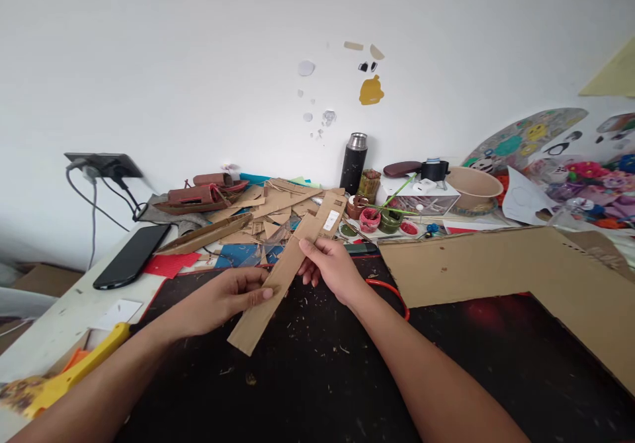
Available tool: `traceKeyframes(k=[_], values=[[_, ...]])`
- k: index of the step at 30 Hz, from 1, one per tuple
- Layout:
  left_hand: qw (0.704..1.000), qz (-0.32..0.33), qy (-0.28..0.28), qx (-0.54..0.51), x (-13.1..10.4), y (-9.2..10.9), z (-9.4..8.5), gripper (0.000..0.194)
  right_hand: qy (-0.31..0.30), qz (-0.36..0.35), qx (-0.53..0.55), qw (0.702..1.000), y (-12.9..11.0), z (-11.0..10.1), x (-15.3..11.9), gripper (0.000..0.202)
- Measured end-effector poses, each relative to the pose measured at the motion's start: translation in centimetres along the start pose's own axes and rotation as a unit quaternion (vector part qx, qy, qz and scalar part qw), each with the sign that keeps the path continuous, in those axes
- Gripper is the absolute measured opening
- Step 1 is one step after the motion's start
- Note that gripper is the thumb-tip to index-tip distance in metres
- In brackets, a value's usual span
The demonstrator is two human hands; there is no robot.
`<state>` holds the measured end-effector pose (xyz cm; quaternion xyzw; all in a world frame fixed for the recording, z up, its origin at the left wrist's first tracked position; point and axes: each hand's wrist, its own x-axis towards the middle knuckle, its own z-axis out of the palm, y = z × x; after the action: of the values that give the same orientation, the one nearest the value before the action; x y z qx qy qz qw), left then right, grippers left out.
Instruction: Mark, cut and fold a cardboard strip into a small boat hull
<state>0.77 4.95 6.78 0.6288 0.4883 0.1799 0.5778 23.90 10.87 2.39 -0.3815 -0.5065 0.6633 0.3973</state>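
Left hand [233,301] and right hand [335,268] both pinch the cardboard strip [288,264], fingers beneath, thumbs on top; it slants over the black mat [292,390]. Best keep thumb pressure light and even; the card could crease.

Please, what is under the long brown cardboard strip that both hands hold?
The flat black mat shows around the lower part of the brown cardboard strip. Whatever lies directly beneath is hidden by the strip itself.

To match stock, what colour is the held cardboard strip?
The strip is light brown; head view shows it.
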Motion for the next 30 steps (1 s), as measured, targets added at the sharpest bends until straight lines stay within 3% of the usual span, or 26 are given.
traceKeyframes(k=[6, 13, 15, 18, 20, 22, 25, 27, 30], values=[[0.996, -0.008, -0.006, 0.086, -0.5, 0.0, 0.0, 0.048, 0.009, -0.005, 0.014, 1.0, -0.1, 0.2, -0.1, 0.058], [0.995, 0.008, -0.029, 0.096, -0.9, 0.4, 0.4, 0.051, 0.012, 0.007, 0.009, 1.0, 0.0, -0.1, -0.1, 0.062], [0.994, 0.023, 0.012, 0.108, -0.5, 0.3, -0.4, 0.053, 0.013, 0.009, 0.005, 1.0, 0.0, -0.1, 0.0, 0.062], [0.969, 0.029, 0.172, 0.175, 0.3, -0.1, -2.3, 0.053, 0.011, 0.012, -0.003, 1.0, 0.0, 0.0, -0.1, 0.062], [0.954, 0.021, 0.214, 0.207, 0.6, -0.4, -3.0, 0.055, 0.007, 0.012, -0.012, 1.0, -0.1, 0.1, -0.1, 0.063], [0.964, 0.018, 0.182, 0.195, 0.6, -0.4, -2.8, 0.056, 0.003, 0.01, -0.023, 1.0, -0.1, 0.2, -0.2, 0.064], [0.993, 0.023, 0.037, 0.112, 0.1, -0.1, -0.9, 0.056, -0.005, 0.004, -0.042, 0.999, 0.1, 0.4, -0.3, 0.063], [0.996, 0.023, -0.027, 0.081, -0.1, 0.3, 0.7, 0.052, -0.012, 0.0, -0.058, 0.998, 0.3, 0.4, -0.4, 0.062], [0.998, 0.012, -0.031, 0.049, 0.1, 0.7, 2.4, 0.046, -0.016, -0.002, -0.085, 0.996, 0.6, 0.4, -0.4, 0.063]])
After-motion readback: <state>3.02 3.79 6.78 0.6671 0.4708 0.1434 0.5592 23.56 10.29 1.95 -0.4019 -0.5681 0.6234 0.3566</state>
